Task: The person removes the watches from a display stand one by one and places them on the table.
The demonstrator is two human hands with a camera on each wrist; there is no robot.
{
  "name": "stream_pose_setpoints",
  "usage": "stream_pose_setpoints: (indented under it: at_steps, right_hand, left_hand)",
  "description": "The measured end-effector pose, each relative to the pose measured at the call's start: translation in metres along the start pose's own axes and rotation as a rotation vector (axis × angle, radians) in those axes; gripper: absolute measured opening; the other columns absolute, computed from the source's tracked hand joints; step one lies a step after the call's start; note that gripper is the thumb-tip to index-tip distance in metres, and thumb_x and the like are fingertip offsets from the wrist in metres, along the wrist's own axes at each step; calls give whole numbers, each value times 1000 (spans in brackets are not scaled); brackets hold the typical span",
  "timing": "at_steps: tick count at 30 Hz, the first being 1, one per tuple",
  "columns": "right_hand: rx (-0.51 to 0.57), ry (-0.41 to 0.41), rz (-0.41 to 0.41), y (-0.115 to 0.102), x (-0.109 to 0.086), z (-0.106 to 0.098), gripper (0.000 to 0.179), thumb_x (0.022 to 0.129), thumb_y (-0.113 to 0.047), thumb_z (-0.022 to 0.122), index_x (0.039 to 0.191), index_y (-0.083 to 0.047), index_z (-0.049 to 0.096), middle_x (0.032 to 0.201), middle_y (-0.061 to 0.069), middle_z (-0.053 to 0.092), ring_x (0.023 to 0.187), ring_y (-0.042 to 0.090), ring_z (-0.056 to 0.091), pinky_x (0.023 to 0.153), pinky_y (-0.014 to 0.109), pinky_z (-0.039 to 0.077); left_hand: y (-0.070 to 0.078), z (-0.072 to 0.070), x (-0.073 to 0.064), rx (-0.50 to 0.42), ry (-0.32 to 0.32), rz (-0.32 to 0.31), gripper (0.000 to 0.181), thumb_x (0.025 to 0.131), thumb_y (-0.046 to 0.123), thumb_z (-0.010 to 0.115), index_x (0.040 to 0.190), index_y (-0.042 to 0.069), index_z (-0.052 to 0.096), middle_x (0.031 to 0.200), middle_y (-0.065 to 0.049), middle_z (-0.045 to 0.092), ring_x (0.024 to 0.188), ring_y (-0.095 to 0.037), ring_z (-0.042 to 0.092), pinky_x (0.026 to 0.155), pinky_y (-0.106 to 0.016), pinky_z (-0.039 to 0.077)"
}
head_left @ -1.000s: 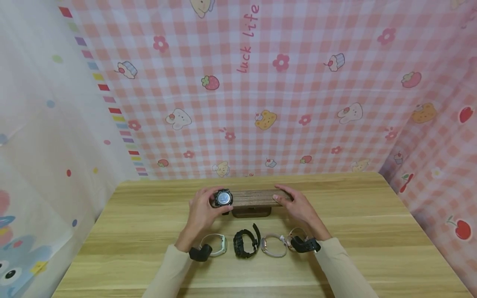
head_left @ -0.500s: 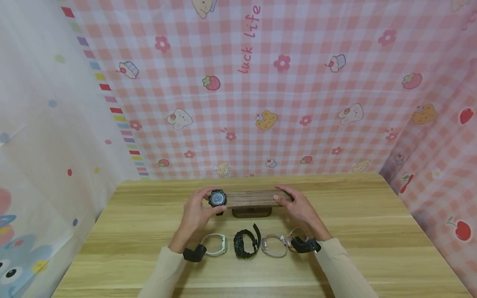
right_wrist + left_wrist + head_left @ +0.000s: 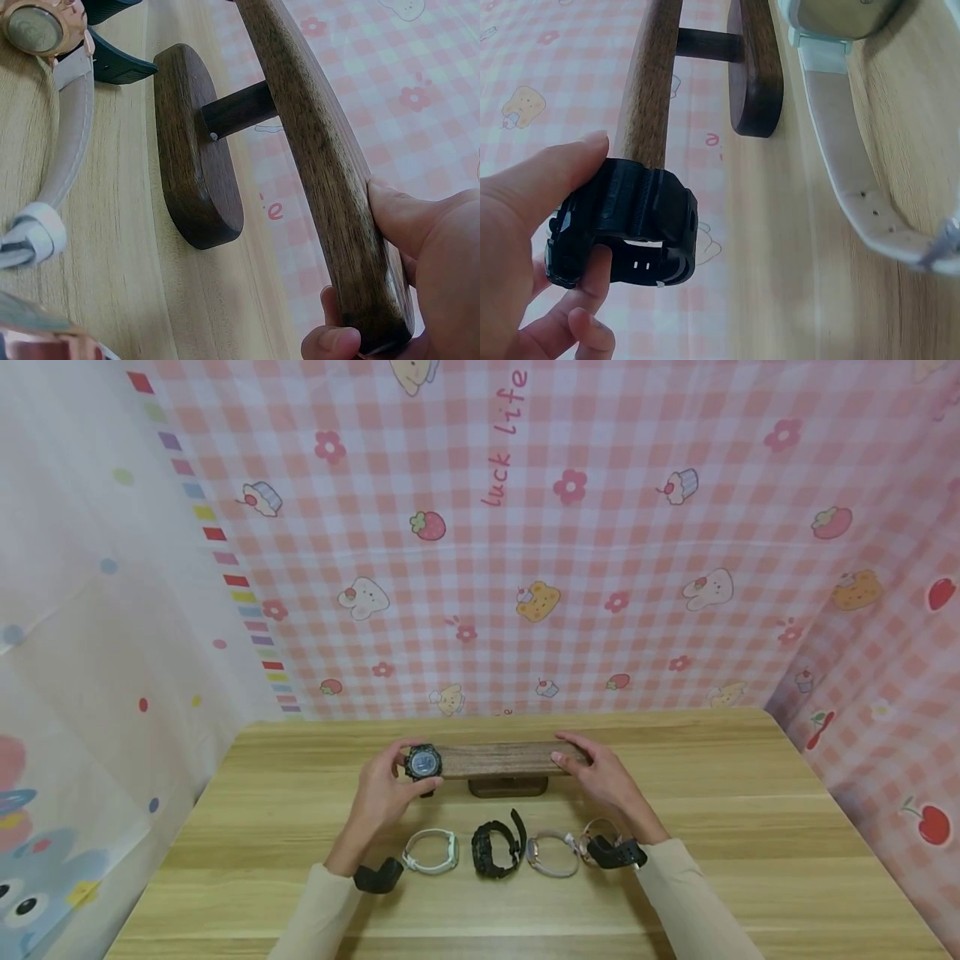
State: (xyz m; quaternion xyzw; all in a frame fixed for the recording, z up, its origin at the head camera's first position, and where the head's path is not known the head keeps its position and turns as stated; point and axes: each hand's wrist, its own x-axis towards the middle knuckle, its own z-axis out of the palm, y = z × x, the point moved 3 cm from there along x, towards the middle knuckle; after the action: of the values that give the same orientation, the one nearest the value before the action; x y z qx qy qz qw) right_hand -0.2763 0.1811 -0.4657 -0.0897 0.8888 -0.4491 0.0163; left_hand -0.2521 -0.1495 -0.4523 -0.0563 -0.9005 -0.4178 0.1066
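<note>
A dark brown wooden watch stand is near the back of the table, its long bar [image 3: 498, 760] raised on a short post above an oval base [image 3: 507, 788]. At the bar's left end my left hand [image 3: 377, 791] holds a black digital watch [image 3: 425, 762], thumb on one side and fingers on the other. In the left wrist view the closed strap [image 3: 656, 270] hangs as a loop; whether the bar's tip is still inside it I cannot tell. My right hand [image 3: 606, 781] grips the bar's right end, thumb on top and fingers beneath, also seen in the right wrist view.
In front of the stand lie a white-strapped watch [image 3: 432, 852], another black watch [image 3: 491, 850] with its strap undone, a pale-strapped watch [image 3: 552, 853], and a gold-toned watch [image 3: 598, 832] partly behind the right wrist's camera. A pink checked cloth [image 3: 570, 552] hangs behind the table.
My left hand has moved left, drawing the black watch along the bar to its left end. The right hand keeps its grip, and the stand stays in place.
</note>
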Motion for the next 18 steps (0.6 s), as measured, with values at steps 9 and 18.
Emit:
stream_pose_setpoints:
  at_steps: [9,18]
  right_hand:
    - [-2,6,-13,0,1,0,51,99,-37,60,144,-12,53,148,21,48,135,44,42,108,60,34]
    - [7,1,-4,2,1,1,51,99,-34,61,144,-11,52,148,19,47,136,42,41,108,59,34]
  left_hand:
    - [-4,-13,-11,2,15,41,56,72,22,90,121,14,64,76,-12,57,65,-16,41,58,-26,31]
    - [-7,-22,-26,117,18,110,57,68,22,92,118,12,67,70,-7,58,63,-13,44,58,-25,35]
